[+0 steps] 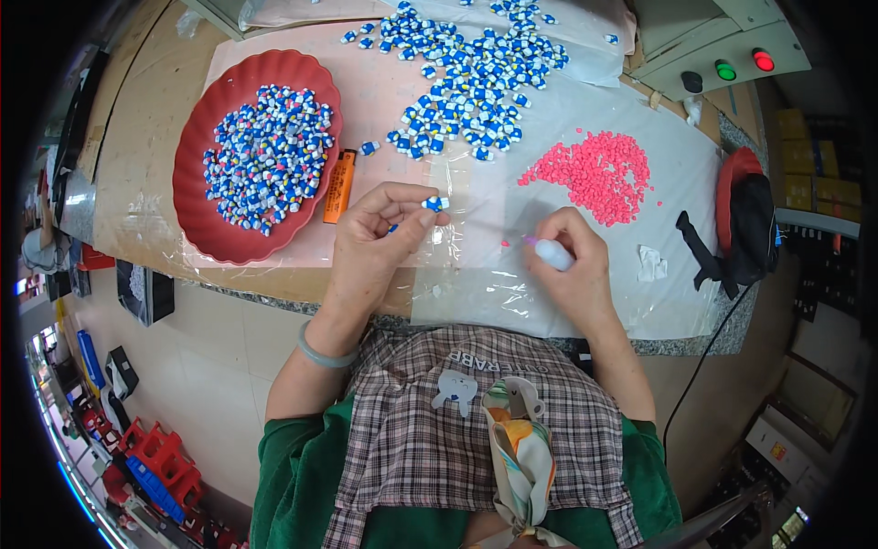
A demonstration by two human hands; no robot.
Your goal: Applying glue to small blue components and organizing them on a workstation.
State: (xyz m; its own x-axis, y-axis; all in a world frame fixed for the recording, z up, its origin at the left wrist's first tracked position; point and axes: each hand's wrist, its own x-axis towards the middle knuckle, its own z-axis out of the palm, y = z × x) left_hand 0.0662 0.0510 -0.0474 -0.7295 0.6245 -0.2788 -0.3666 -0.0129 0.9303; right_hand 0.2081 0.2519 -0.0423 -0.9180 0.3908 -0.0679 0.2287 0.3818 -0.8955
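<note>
Between the thumb and fingers of my left hand (380,229) is a small blue-and-white figurine (436,204). Another bit of blue shows lower down against the palm, mostly hidden by the fingers. My right hand (581,261) is closed around a small white bottle (554,255) with a thin purplish tip pointing left. Just left of that tip lies a tiny pink piece (505,243). Beyond my right hand spreads a pile of similar pink pieces (604,174). A large heap of blue-and-white figurines (480,78) covers the far middle of the table.
At the left stands a red scalloped bowl (190,174) of figurines, some with pink bits. Beside it lies an orange box (339,188). A crumpled white scrap (651,263) sits right of my right hand. Farther right are a black bag (754,229) and a control box (722,64).
</note>
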